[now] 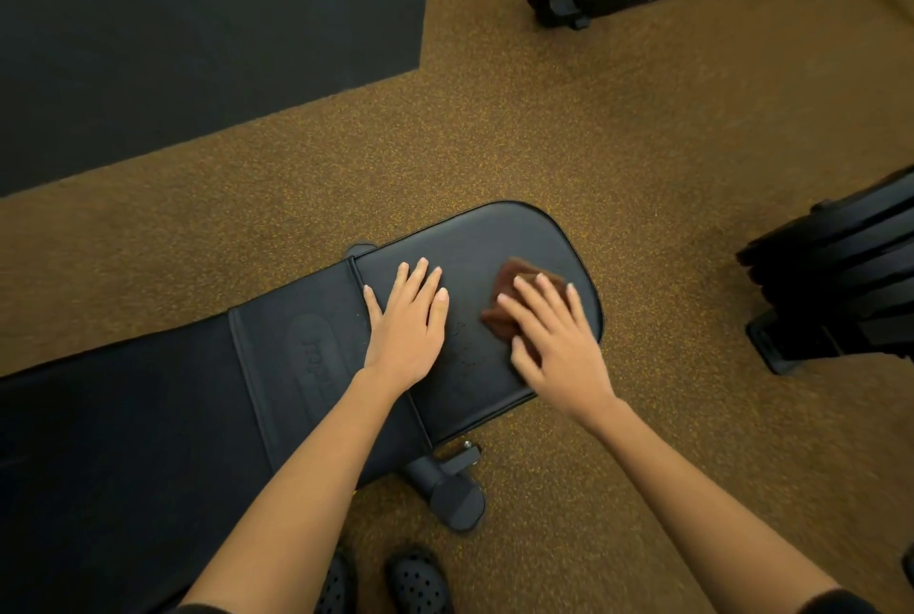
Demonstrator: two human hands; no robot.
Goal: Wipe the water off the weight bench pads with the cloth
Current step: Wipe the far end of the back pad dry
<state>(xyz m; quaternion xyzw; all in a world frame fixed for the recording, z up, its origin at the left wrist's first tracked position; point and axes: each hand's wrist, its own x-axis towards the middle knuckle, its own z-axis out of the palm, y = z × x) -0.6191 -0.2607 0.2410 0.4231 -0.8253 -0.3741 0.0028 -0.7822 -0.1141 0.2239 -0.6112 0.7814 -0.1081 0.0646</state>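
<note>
Brown cloth (pixel 514 302) on smooth black pad (pixel 494 237)

Smooth, faintly glossy black vinyl on the bench pad (pixel 475 237); soft, matt brown fabric for the cloth (pixel 509 302); rough speckled rubber floor (pixel 593 128) at twelve o'clock; matt plastic clogs (pixel 418 584).

Brown cloth (pixel 514 304) is pressed flat on the black seat pad (pixel 494 237) at frame centre by the right hand (pixel 554 341); left hand (pixel 408 321) is laid flat beside it, with water droplets (pixel 462 341) between.

Crumpled brown cloth (pixel 514 304) lies on black seat pad (pixel 475 237)
</note>
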